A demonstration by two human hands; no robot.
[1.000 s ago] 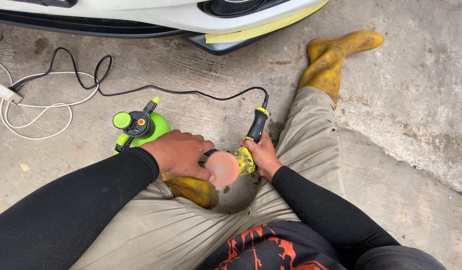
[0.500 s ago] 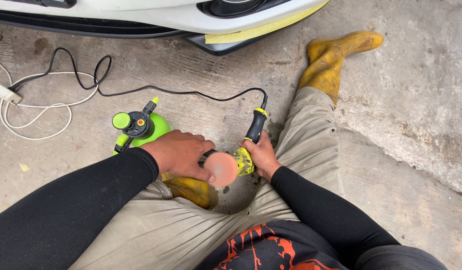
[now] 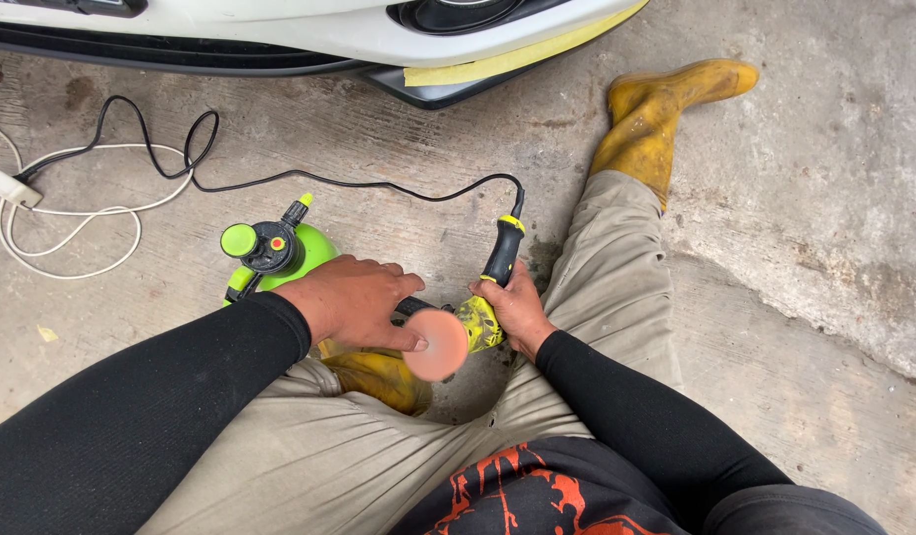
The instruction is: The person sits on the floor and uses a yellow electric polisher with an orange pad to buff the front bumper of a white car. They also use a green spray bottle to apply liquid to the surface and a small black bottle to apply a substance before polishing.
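Note:
I sit on a concrete floor with my legs apart. My right hand (image 3: 515, 309) grips the yellow and black body of a corded polisher (image 3: 490, 287), whose black handle points away from me. Its round orange foam pad (image 3: 439, 344) faces up towards me. My left hand (image 3: 357, 300) lies over the polisher's head with the fingertips on the pad's edge. A green pressure sprayer bottle (image 3: 273, 254) with a black cap stands just beyond my left hand.
A white car bumper (image 3: 309, 35) with a strip of yellow masking tape (image 3: 522, 59) is at the top. The polisher's black cord (image 3: 280, 176) runs left to a white extension lead (image 3: 42, 203). My yellow rubber boots (image 3: 656, 119) rest on the floor.

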